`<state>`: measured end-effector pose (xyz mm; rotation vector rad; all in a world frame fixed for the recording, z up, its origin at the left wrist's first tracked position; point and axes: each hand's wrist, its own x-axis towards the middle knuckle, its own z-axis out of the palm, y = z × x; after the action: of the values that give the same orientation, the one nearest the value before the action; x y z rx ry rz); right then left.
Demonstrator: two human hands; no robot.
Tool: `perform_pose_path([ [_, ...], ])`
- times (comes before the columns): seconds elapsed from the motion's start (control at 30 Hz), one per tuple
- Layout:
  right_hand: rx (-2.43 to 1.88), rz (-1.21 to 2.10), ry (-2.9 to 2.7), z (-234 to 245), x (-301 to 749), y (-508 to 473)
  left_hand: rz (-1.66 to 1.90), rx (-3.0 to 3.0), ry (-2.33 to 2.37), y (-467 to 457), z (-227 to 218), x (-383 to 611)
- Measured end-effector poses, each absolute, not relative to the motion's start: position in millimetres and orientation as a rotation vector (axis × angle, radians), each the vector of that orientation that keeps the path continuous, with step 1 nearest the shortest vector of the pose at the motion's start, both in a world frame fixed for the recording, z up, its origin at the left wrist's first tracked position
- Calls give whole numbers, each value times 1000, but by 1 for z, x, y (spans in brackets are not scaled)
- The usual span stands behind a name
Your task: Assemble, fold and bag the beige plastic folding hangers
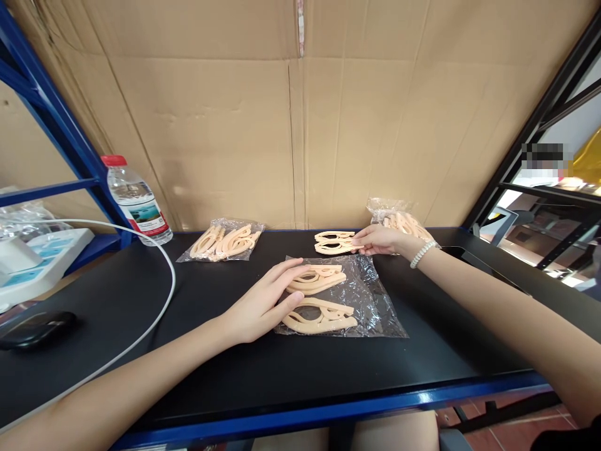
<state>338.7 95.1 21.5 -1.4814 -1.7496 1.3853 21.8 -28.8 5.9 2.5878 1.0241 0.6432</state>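
My left hand (265,300) lies flat with fingers stretched out on two stacks of peach plastic hangers (323,313) that rest on a clear plastic bag (370,300) in the middle of the black table (188,351). My right hand (382,240), with a white coil band on the wrist, pinches the end of another small stack of peach hangers (332,243) lying further back. Behind that hand sits a clear bag with more hangers (399,216).
A filled bag of hangers (225,241) lies at the back left. A water bottle (136,200) stands by the blue shelf post. A white cable (154,313) crosses the table, a black mouse (35,327) and white power strip (42,260) sit left. Cardboard (300,125) walls the back.
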Motion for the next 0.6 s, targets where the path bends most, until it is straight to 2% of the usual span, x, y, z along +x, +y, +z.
perform_pose_path([
  [0.3,-1423,1345,-1552,17,337,84,666,2569,1047,-30,5,20],
  [0.6,-1336,1271,-1414,42,370,33,815,2386,1133,-38,10,22],
])
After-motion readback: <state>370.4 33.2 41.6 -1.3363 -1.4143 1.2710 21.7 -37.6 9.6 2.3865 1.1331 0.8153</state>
